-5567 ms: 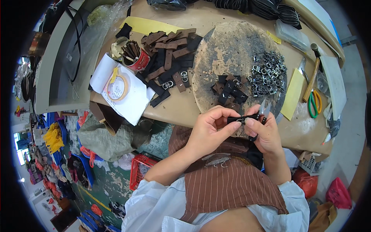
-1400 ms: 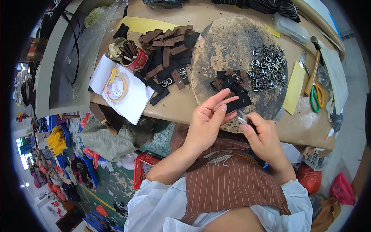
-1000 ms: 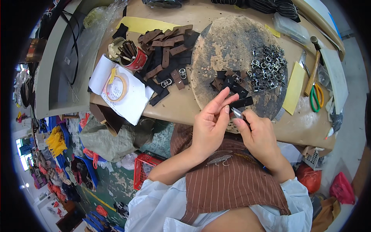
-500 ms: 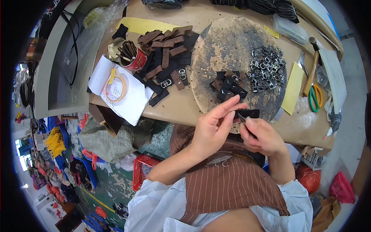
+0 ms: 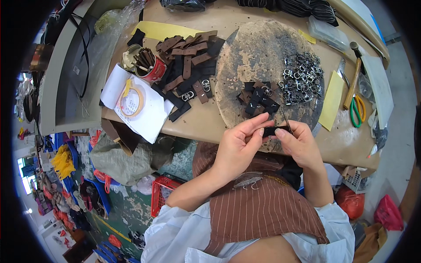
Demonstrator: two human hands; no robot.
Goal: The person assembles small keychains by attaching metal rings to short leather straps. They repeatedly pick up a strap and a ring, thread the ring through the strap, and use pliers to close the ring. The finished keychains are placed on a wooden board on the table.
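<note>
A short black strap is stretched between my two hands, over the near edge of a round, worn chopping-block-like board. My left hand pinches its left end between thumb and fingers. The thumb and fingers of my right hand close on the other end. From that hand a thin, dark pointed tool sticks up; its exact kind is hard to make out. Just beyond lies a small pile of black and brown straps with metal bits. Silver metal clasps are heaped on the board's right.
Loose brown and black straps lie left of the board, beside a red can of rods. A tape roll rests on white paper. At right are a hammer, green-and-orange-handled scissors and a yellow strip.
The tool has swung from lying across the strap to pointing up and away. My right hand has turned and now grips the strap's right end. My left hand has barely moved.
</note>
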